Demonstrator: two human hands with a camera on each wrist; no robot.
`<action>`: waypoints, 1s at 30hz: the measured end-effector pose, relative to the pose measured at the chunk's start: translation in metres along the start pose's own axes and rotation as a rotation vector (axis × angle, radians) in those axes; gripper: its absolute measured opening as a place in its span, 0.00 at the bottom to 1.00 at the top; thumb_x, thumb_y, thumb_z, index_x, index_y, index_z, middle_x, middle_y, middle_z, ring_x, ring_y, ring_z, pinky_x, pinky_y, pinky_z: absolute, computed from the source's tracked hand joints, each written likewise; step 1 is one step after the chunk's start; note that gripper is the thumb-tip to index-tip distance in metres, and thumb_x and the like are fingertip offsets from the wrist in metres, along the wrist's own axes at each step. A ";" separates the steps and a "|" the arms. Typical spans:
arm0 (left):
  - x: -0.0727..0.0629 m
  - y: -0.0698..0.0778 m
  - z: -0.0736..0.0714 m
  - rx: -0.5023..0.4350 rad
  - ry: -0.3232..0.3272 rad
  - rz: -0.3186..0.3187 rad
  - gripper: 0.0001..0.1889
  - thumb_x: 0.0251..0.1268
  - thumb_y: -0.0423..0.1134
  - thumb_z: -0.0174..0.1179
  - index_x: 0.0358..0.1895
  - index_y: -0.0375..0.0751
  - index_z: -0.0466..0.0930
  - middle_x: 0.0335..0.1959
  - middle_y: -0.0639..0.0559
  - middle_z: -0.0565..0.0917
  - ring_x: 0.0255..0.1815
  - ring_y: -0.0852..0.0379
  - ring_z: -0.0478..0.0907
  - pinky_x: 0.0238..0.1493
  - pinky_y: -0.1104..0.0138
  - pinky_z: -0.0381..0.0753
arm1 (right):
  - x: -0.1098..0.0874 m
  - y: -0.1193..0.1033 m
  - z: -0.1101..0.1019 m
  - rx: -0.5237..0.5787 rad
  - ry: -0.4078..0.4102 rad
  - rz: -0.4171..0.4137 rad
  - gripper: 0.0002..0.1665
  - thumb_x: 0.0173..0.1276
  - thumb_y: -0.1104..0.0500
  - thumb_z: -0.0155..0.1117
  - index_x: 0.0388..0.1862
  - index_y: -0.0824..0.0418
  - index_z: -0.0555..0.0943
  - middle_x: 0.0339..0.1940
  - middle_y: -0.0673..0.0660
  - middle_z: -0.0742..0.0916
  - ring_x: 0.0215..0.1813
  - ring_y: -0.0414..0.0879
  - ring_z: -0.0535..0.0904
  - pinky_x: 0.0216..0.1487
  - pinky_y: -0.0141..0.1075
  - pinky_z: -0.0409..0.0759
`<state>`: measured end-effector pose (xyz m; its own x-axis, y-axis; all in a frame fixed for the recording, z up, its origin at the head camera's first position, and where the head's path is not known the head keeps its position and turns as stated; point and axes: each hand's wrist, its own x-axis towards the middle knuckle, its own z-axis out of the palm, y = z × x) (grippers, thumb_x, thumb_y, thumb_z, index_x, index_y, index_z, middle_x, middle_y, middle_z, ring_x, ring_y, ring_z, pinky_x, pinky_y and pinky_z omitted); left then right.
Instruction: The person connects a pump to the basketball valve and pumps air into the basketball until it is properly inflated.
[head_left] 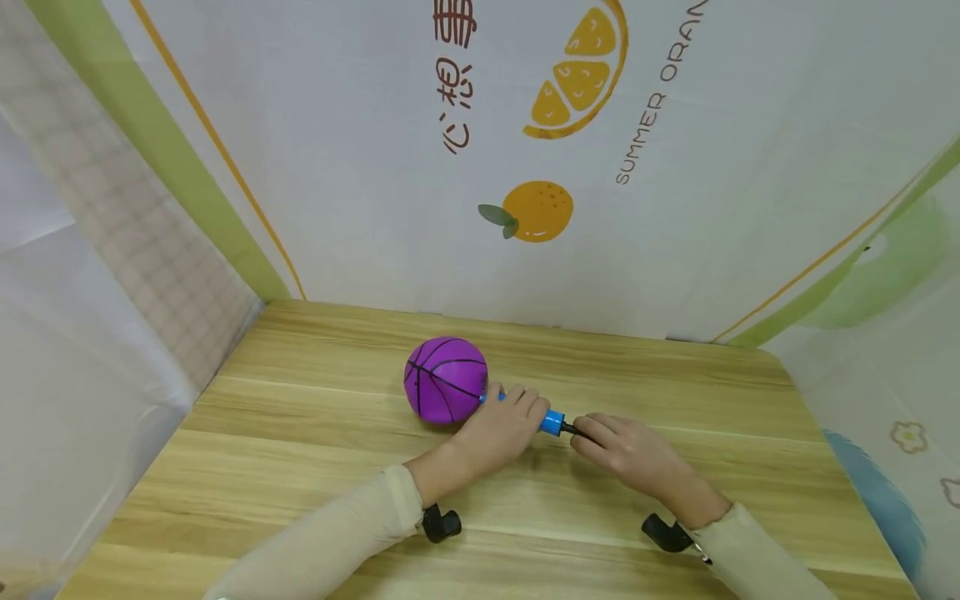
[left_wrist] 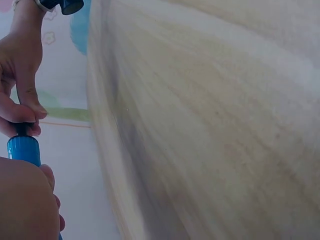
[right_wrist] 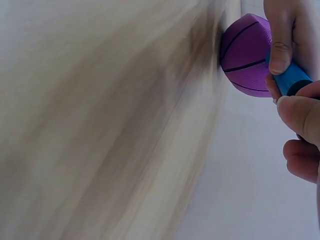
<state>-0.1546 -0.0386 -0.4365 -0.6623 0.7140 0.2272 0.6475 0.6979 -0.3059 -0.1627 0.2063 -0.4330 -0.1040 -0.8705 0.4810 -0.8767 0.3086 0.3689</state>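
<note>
Blue pump is gripped palm-down by the left hand, the right hand pinching its black rod

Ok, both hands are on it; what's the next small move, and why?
I'd probably draw the right hand back a little, away from the purple ball: it grips the black rod, and only a short stretch shows outside the blue pump. The left hand grips the pump, whose other end is at the ball's side.
</note>
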 end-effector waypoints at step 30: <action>-0.001 -0.009 0.005 0.011 -0.010 0.005 0.12 0.81 0.40 0.48 0.60 0.44 0.71 0.54 0.51 0.77 0.54 0.53 0.75 0.55 0.52 0.77 | -0.062 -0.002 -0.038 0.008 0.065 0.064 0.25 0.85 0.67 0.34 0.39 0.65 0.81 0.41 0.63 0.86 0.38 0.54 0.85 0.34 0.42 0.85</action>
<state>-0.1613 -0.0461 -0.4389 -0.6626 0.7170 0.2163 0.6468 0.6935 -0.3175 -0.1364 0.2738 -0.4335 -0.1293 -0.8221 0.5544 -0.8731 0.3594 0.3294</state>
